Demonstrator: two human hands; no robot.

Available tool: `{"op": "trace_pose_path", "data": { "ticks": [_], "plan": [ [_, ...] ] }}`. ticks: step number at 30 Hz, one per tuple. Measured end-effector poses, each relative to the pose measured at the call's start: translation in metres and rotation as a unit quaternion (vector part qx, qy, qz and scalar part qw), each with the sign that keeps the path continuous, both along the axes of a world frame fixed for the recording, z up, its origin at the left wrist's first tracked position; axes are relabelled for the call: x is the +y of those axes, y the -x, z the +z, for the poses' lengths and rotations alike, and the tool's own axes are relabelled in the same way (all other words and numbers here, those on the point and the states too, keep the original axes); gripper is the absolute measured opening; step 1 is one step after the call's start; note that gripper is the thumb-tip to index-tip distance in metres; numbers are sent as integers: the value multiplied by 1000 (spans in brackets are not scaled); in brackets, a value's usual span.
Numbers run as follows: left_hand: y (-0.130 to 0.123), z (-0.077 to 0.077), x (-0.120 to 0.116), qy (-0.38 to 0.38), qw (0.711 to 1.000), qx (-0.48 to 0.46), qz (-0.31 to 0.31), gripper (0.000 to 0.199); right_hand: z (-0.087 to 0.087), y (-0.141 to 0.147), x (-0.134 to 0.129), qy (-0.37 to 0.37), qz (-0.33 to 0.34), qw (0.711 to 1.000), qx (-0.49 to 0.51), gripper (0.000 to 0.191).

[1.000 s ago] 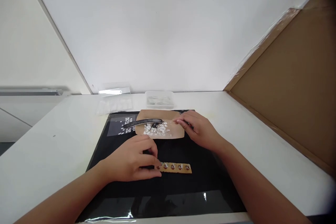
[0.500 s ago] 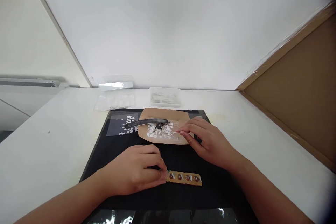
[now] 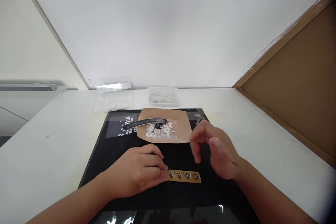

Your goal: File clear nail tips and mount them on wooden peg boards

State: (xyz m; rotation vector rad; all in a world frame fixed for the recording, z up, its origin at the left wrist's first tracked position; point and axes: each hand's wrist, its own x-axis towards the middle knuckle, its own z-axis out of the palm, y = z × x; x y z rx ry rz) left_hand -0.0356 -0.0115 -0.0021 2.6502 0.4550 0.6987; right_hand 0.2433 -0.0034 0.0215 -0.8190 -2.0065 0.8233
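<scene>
My left hand [image 3: 136, 173] rests on the black mat [image 3: 118, 154], fingertips pinching the left end of a small tan strip [image 3: 185, 176] that carries several round brown-and-silver parts. My right hand [image 3: 216, 148] hovers above the mat just right of the strip, fingers loosely curled, holding nothing that I can see. Behind the hands lies a tan pad [image 3: 181, 129] with a heap of small white chips [image 3: 160, 130] and a dark curved tool [image 3: 144, 123] laid across it.
A clear sheet with small white squares [image 3: 122, 127] lies left of the pad. Two clear plastic boxes [image 3: 112, 98] [image 3: 162, 97] stand at the back of the white table. A brown board [image 3: 296, 73] leans along the right side. Small metal pieces [image 3: 198, 117] lie right of the pad.
My right hand has drawn back from the pad's right edge and lifted above the mat, nearer the strip. My left hand has stayed on the strip's left end.
</scene>
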Motion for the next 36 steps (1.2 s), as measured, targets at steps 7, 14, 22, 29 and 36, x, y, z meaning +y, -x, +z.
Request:
{"op": "trace_pose_path", "data": {
  "ticks": [7,14,22,29,36],
  "plan": [
    [-1,-6,-1,1,1000,3,4,8,9,17,-13,-36,134,989,-58,43],
    [2,-7,-4,28,999,20,31,9,8,18,-14,-44,150,984,-84,35],
    [3,-10,0,25,1000,4,-5,6,10,24,-17,-37,161,977,-138,31],
    [2,-10,-1,31,999,-17,-6,5,8,30,-19,-64,149,972,-171,22],
    [2,-12,1,28,999,-16,-3,3,4,35,-21,-117,132,972,-153,16]
  ]
}}
